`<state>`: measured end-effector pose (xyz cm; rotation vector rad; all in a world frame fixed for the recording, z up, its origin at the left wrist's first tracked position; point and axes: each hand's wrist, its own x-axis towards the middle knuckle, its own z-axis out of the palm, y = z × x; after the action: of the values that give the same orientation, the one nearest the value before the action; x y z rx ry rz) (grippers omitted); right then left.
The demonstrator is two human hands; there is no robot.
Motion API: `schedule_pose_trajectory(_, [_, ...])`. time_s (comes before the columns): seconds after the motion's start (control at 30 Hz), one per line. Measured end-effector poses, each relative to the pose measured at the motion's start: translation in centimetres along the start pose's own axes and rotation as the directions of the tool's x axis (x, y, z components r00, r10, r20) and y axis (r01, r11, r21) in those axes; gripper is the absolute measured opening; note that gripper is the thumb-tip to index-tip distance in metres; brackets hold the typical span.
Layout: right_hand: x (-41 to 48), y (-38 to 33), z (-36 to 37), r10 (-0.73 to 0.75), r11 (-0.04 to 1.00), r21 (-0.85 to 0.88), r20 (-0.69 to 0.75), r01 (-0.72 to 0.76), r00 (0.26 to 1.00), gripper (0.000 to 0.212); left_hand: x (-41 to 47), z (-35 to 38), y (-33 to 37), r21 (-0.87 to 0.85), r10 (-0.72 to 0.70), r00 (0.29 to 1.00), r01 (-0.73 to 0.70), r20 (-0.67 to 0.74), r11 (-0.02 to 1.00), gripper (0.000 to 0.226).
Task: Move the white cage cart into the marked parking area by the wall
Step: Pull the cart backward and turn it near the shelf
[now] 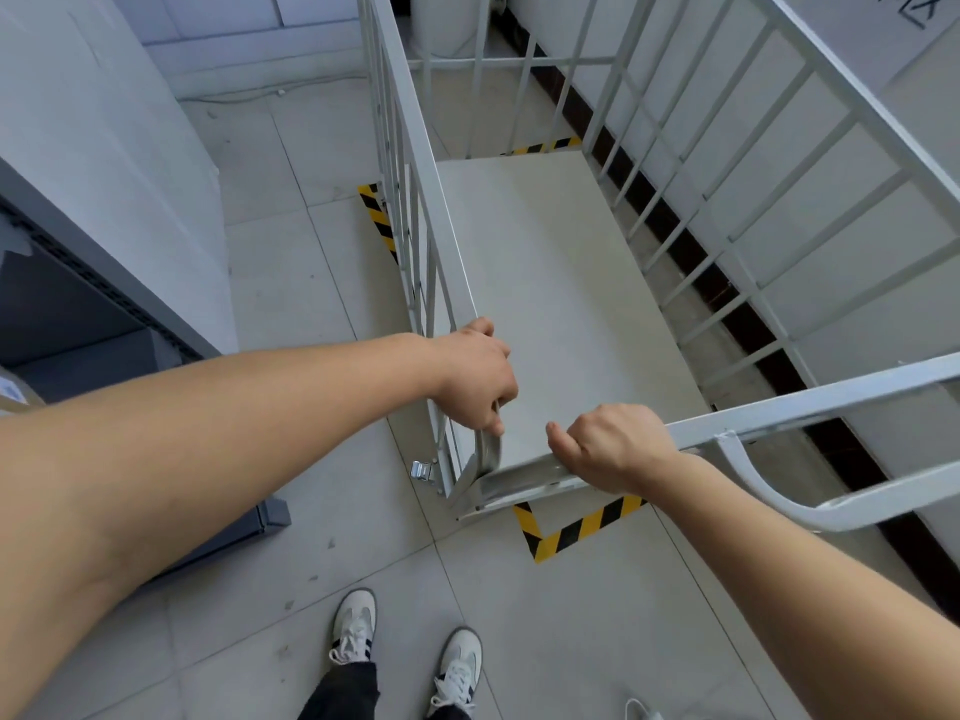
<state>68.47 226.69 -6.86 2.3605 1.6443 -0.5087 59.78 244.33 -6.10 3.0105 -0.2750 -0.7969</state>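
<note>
head view: a paper sheet [914, 23] on the wall [841, 163] carries dark marks, cut off and unreadable. the white cage cart [561, 283] stands beside that wall, its flat bed bare, nothing loaded. yellow-black floor tape [576, 530] shows at its near corner, along its left side and at the far end. the left hand [475, 376] is closed round the near top corner of the side rail; the right hand [613, 446] is wrapped over the near top bar. two white sneakers [356, 626] stand on grey tiles.
</note>
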Motion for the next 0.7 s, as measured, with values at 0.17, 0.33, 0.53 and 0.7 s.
schedule_pose_trajectory(0.17, [0.10,-0.01,0.41,0.067,0.997,-0.026,-0.022,-0.067,0.998,0.057,-0.02,0.27,-0.02,0.014,0.018,1.000,-0.018,-0.021,1.000,0.036])
schedule_pose_trajectory(0.33, [-0.09,-0.15,0.56,0.085,0.995,-0.041,-0.042,-0.087,0.995,0.055,0.00,0.35,-0.04,0.016,0.030,0.999,-0.029,-0.026,0.999,0.039])
schedule_pose_trajectory(0.53, [-0.08,-0.04,0.47,0.089,0.996,-0.015,-0.065,-0.090,0.994,0.052,0.13,0.23,-0.15,0.009,0.010,1.000,-0.009,-0.018,1.000,0.031])
schedule_pose_trajectory(0.7, [-0.16,-0.06,0.61,0.081,0.997,-0.012,-0.058,-0.081,0.995,0.052,0.11,0.19,0.03,0.012,-0.006,1.000,0.006,-0.002,1.000,0.031])
